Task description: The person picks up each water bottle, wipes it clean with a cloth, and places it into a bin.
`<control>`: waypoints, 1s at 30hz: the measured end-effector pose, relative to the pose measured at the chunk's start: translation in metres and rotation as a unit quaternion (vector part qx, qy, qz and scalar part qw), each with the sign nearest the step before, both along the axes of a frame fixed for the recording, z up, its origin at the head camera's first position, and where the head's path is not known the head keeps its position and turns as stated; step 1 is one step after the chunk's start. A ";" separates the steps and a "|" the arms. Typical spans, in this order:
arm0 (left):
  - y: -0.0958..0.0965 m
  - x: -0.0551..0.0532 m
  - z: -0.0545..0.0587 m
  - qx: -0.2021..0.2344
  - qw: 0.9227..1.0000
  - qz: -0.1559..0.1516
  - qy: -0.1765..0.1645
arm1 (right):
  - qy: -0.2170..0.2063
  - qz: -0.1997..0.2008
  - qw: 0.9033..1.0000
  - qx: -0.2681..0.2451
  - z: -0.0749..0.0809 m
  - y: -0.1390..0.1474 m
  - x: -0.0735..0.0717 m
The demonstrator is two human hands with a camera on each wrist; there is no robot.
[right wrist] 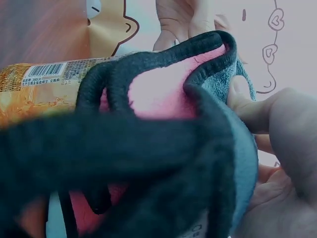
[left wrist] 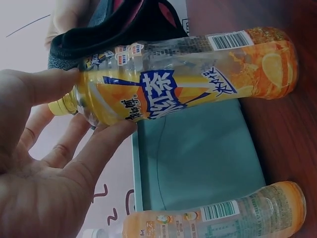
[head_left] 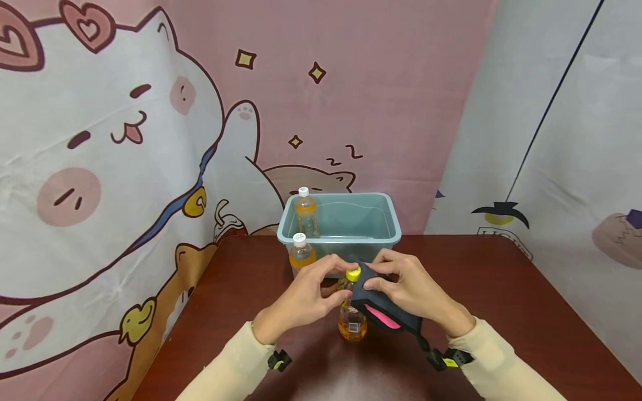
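A clear drink bottle (head_left: 353, 323) with a yellow cap and an orange-yellow label stands between my hands. My left hand (head_left: 313, 292) holds it around the neck and upper part; the left wrist view shows thumb and fingers about the bottle (left wrist: 168, 84). My right hand (head_left: 413, 287) grips a dark grey-blue cloth (head_left: 383, 295) with black edging and a pink inner side. The cloth (right wrist: 242, 148) lies against the bottle's far side from my left hand, pinched between the right thumb and fingers. Part of the bottle is hidden behind it.
Behind the hands is a light blue-green plastic bin (head_left: 346, 240) on the dark red table (head_left: 241, 312). One white-capped bottle (head_left: 307, 214) stands inside the bin at its left; another white-capped bottle (head_left: 301, 254) stands in front of it. A printed cloth backdrop (head_left: 391, 111) hangs behind.
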State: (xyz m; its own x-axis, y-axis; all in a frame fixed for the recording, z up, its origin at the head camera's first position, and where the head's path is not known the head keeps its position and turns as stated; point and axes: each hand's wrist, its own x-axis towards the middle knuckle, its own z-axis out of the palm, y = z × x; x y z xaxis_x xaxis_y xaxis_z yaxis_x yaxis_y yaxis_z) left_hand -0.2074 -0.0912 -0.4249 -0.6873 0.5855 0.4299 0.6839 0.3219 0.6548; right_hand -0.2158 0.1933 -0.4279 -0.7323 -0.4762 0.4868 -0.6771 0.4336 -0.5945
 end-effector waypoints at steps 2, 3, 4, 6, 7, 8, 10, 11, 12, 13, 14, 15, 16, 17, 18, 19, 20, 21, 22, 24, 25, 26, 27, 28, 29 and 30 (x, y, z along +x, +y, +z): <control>-0.001 0.000 -0.001 0.000 1.000 0.002 0.000 | -0.001 -0.002 1.000 0.003 0.002 -0.003 0.001; -0.001 0.000 -0.002 -0.001 1.000 0.003 0.001 | -0.001 -0.003 1.000 0.005 0.002 -0.004 0.001; -0.001 0.000 -0.003 -0.002 1.000 0.003 0.002 | -0.004 -0.005 1.000 0.005 0.003 -0.004 0.002; -0.002 0.000 -0.003 -0.003 1.000 0.003 0.003 | -0.003 -0.006 1.000 0.008 0.003 -0.004 0.002; -0.002 0.000 -0.003 -0.003 1.000 0.004 0.005 | -0.001 -0.006 1.000 0.010 0.003 -0.004 0.002; -0.002 0.000 -0.002 -0.003 1.000 0.004 0.006 | 0.001 -0.006 1.000 0.011 0.004 -0.004 0.001; -0.002 0.001 -0.001 -0.001 1.000 0.004 0.008 | 0.006 -0.005 1.000 0.013 0.004 -0.004 0.001; -0.001 0.001 0.000 0.000 1.000 0.004 0.009 | 0.009 -0.004 1.000 0.013 0.004 -0.004 0.001; -0.001 0.001 0.000 -0.001 1.000 0.004 0.010 | 0.008 -0.003 1.000 0.014 0.005 -0.004 0.001; -0.001 0.001 0.000 -0.001 1.000 0.004 0.010 | 0.007 -0.002 1.000 0.014 0.005 -0.004 0.001; -0.001 0.001 0.001 -0.002 1.000 0.004 0.009 | 0.006 -0.001 1.000 0.015 0.005 -0.004 0.001; -0.001 0.001 0.001 -0.002 1.000 0.003 0.008 | 0.005 0.000 1.000 0.015 0.005 -0.003 0.002; -0.001 0.002 0.001 -0.003 1.000 0.003 0.008 | 0.004 0.000 1.000 0.017 0.005 -0.003 0.002; 0.000 0.002 0.001 -0.004 1.000 0.003 0.007 | 0.003 0.000 1.000 0.017 0.005 -0.003 0.003; 0.000 0.002 0.001 -0.004 1.000 0.003 0.006 | 0.003 0.000 1.000 0.018 0.005 -0.003 0.003; 0.000 0.002 0.001 -0.004 1.000 0.003 0.005 | 0.003 0.000 1.000 0.019 0.005 -0.003 0.004; 0.000 0.002 0.001 -0.004 1.000 0.003 0.004 | 0.004 -0.001 1.000 0.020 0.005 -0.002 0.004; 0.000 0.002 0.001 -0.004 1.000 0.003 0.003 | 0.004 -0.002 1.000 0.022 0.004 -0.002 0.004; 0.000 0.002 0.000 -0.004 1.000 0.003 0.002 | 0.004 -0.003 1.000 0.024 0.004 -0.001 0.005; 0.000 0.002 0.000 -0.004 1.000 0.003 0.001 | 0.002 -0.006 1.000 0.030 0.003 0.000 0.005; 0.000 0.002 0.000 -0.004 1.000 0.003 0.000 | 0.001 -0.008 0.999 0.033 0.003 0.001 0.005; 0.000 0.002 0.000 -0.004 1.000 0.004 -0.001 | 0.000 -0.010 0.999 0.037 0.002 0.002 0.006; 0.000 0.002 -0.001 -0.004 1.000 0.004 -0.003 | -0.001 -0.012 0.999 0.040 0.001 0.004 0.006; 0.000 0.002 -0.001 -0.004 1.000 0.005 -0.004 | -0.001 -0.013 0.999 0.042 0.000 0.005 0.006; 0.000 0.002 -0.001 -0.005 1.000 0.006 -0.005 | -0.002 -0.014 0.999 0.045 -0.001 0.006 0.006; 0.000 0.002 -0.001 -0.004 1.000 0.007 -0.006 | -0.001 -0.014 0.999 0.048 -0.003 0.007 0.006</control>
State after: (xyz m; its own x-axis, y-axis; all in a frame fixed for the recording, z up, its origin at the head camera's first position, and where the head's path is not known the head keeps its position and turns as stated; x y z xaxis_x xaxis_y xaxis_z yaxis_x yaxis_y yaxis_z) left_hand -0.2057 -0.0907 -0.4256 -0.7004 0.5798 0.4162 0.6713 0.3371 0.6601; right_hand -0.2093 0.2005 -0.4305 -0.7470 -0.5005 0.4375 -0.6626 0.5076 -0.5507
